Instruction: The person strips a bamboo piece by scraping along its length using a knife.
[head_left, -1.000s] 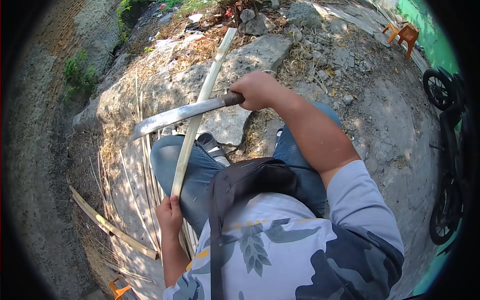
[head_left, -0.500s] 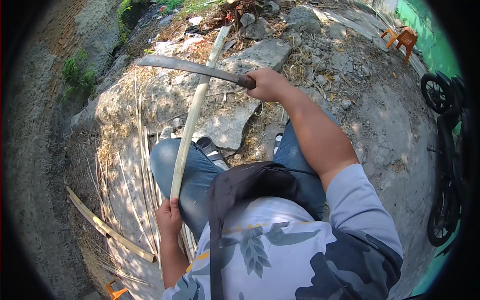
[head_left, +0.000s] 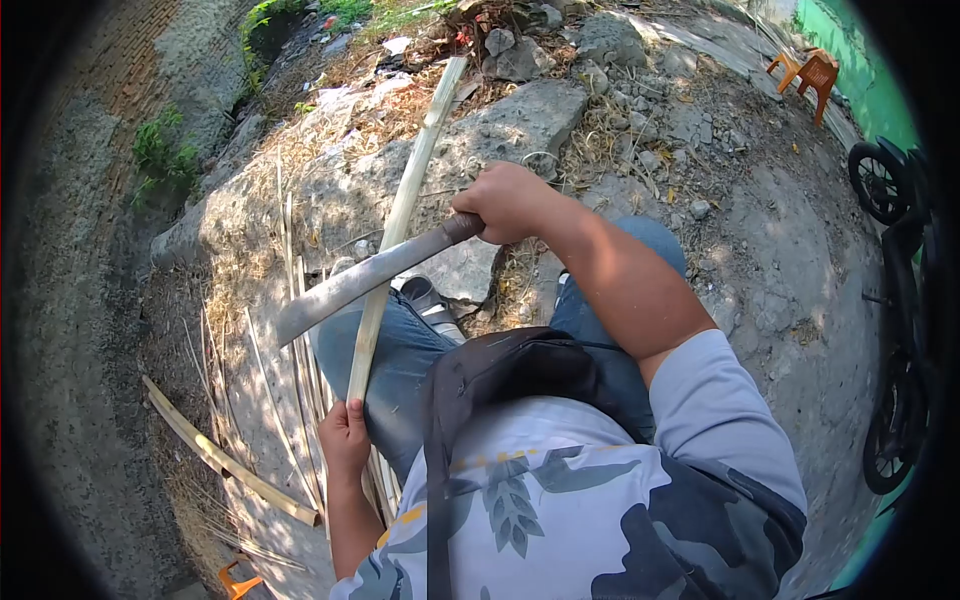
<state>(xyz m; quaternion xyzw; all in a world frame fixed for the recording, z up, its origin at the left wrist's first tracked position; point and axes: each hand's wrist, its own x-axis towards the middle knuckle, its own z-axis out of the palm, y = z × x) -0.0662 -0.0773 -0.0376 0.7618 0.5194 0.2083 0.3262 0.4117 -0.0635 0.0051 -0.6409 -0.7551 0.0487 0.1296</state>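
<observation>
My left hand (head_left: pixel 345 438) is closed on the lower end of a long pale bamboo strip (head_left: pixel 407 190), which slants up and away across my bent knee. In my right hand (head_left: pixel 505 203) is the dark handle of a machete (head_left: pixel 350 283). Its broad blade crosses over the strip just above the knee and points to the lower left. Several thin strips (head_left: pixel 293 340) lie on the ground beside my leg. Farther left rests a thicker curved bamboo piece (head_left: pixel 240 472).
Broken concrete slabs (head_left: pixel 520 110) and rubble lie ahead. A rough wall (head_left: pixel 70 300) runs along the left. At the right are a motorcycle (head_left: pixel 900 290) and an orange chair (head_left: pixel 818 78); another orange object (head_left: pixel 238 582) shows at the lower left.
The machete first rose along the strip toward its far end, then came back down toward my knee, its blade now angled lower left. My left hand still holds the strip's near end.
</observation>
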